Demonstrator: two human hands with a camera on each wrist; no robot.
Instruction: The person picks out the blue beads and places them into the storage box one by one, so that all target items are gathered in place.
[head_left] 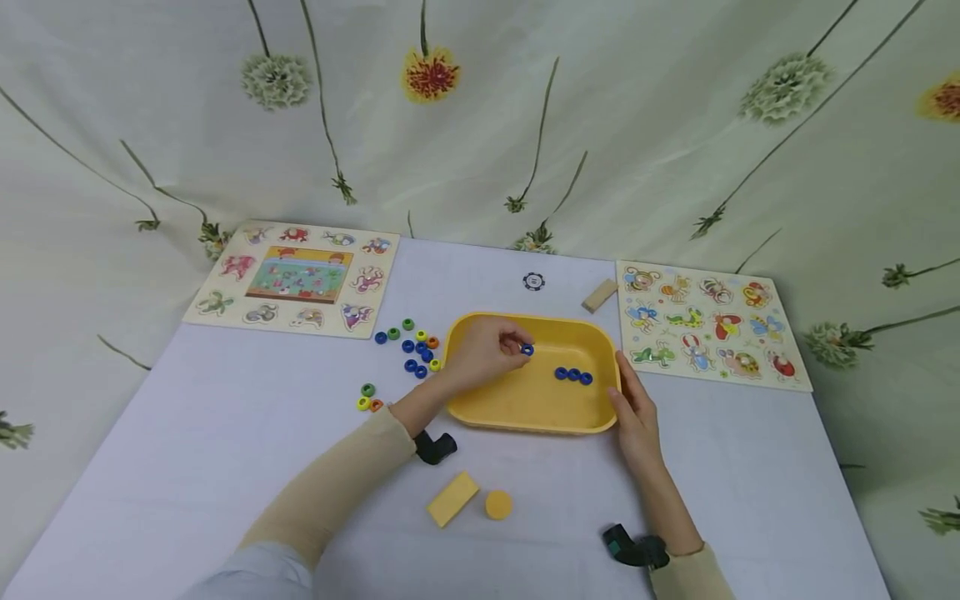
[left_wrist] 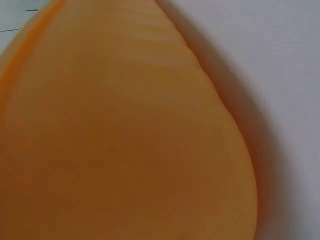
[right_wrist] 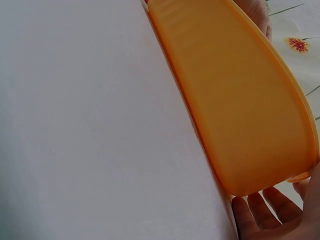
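My left hand (head_left: 486,357) pinches a blue bead (head_left: 528,350) above the left part of a yellow tray (head_left: 480,408). Inside the tray, three blue beads (head_left: 573,374) lie in a short row right of centre. My right hand (head_left: 637,417) grips the tray's right end, thumb at the rim and fingers along the outer wall; these fingers (right_wrist: 282,205) show in the right wrist view. The tray's outer side (left_wrist: 130,125) fills most of the left wrist view, where no hand appears.
Loose blue, green, yellow and orange beads (head_left: 421,372) lie left of the tray. Picture boards (head_left: 382,283) (head_left: 795,367) stand at the back left and right. A wooden block (head_left: 600,296) and a patterned disc (head_left: 534,282) are behind; another block (head_left: 453,499) and a yellow disc (head_left: 498,504) are in front.
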